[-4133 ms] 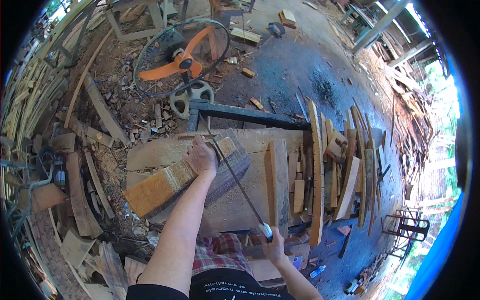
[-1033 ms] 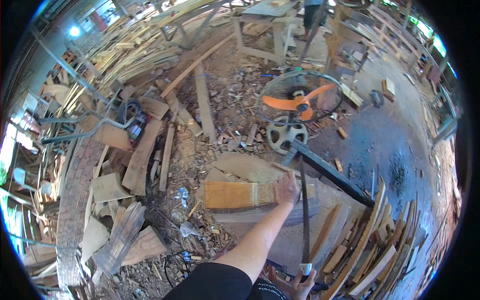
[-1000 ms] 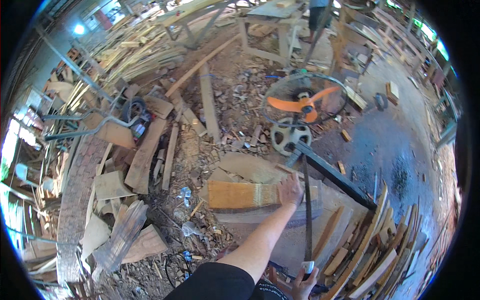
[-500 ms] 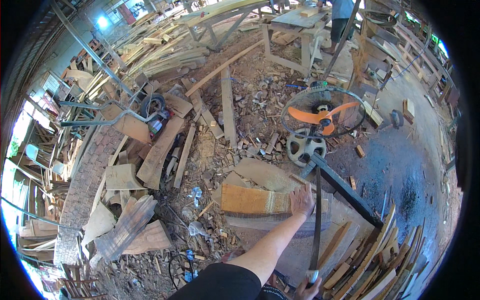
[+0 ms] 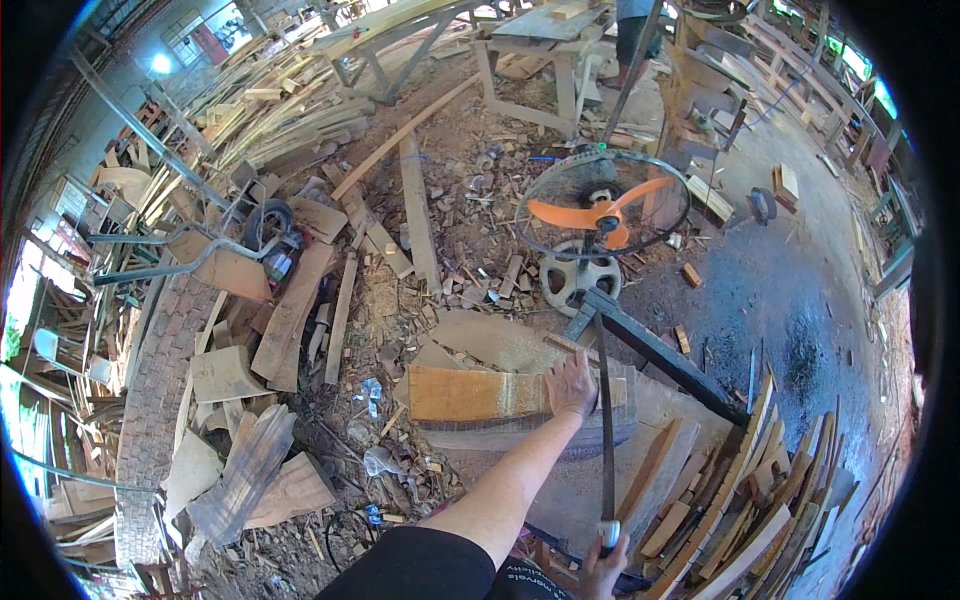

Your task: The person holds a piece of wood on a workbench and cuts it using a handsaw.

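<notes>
A brown wooden board [image 5: 465, 394] lies across a larger flat slab, with a pale dusty band near its right part. Pressed on it near its right end is my left hand [image 5: 572, 386], fingers stretched and spread toward the far edge. Just right of these fingers, a long, narrow, dark handsaw [image 5: 607, 450] crosses the board, its far end pointing away from me. Its teeth are too small to see. At the lower edge my right hand [image 5: 603, 572] is closed round its pale handle, partly cut off by the picture edge.
A caged fan [image 5: 603, 212] with orange blades stands beyond the board, near a pale spoked wheel [image 5: 578, 277] and a dark beam [image 5: 665, 355]. Wood strips [image 5: 745, 490] are stacked at right. Offcuts [image 5: 262, 478] and a wheelbarrow [image 5: 190, 262] lie left. A person [image 5: 636, 38] stands far off.
The whole view has shifted, so things appear farther left and slightly higher. The saw and my right hand have moved slightly away from me. My left hand stays on the board.
</notes>
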The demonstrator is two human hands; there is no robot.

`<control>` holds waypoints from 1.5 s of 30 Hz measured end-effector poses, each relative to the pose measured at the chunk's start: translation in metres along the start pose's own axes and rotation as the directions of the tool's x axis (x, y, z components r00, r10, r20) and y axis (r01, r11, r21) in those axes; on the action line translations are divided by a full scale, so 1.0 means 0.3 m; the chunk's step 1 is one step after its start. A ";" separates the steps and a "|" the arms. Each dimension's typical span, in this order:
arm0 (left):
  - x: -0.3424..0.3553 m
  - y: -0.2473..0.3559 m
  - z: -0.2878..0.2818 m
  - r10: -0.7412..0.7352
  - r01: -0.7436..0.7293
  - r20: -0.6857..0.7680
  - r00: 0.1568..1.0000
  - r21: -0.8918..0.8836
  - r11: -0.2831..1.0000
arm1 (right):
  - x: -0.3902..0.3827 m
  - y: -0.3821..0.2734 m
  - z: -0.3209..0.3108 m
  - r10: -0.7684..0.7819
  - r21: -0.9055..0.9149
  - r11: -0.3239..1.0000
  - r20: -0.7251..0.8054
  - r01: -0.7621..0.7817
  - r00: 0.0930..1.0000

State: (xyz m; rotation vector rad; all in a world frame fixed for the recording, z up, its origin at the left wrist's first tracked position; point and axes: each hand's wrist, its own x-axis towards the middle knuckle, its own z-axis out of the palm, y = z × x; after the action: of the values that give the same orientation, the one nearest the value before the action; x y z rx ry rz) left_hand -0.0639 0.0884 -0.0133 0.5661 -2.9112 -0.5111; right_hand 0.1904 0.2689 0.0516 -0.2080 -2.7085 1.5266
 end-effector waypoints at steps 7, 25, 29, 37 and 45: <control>0.000 -0.003 0.038 0.006 -0.006 0.004 1.000 0.008 1.000 | 0.194 -0.051 0.093 0.094 -0.045 0.995 0.047 -0.092 0.995; 0.002 -0.024 0.035 0.012 -0.012 -0.131 0.991 0.004 1.000 | 0.034 -0.028 0.007 0.102 0.033 0.994 0.023 -0.103 0.995; 0.002 -0.009 0.029 0.020 -0.018 -0.081 0.997 0.032 0.999 | -0.120 0.029 -0.074 0.176 0.029 0.984 -0.005 -0.176 0.984; -0.001 -0.021 0.049 -0.004 0.000 -0.076 0.997 -0.054 0.999 | 0.189 0.006 0.093 0.070 -0.053 0.996 0.017 -0.069 0.997; 0.002 0.003 0.001 -0.011 0.010 -0.015 1.000 -0.029 1.000 | -0.152 0.022 -0.046 0.146 -0.016 0.989 -0.032 -0.146 0.989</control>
State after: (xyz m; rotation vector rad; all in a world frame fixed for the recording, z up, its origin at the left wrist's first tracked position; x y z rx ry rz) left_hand -0.0648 0.0891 -0.0134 0.5789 -2.8833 -0.5473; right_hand 0.2376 0.2781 0.0551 -0.4358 -2.7395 1.5192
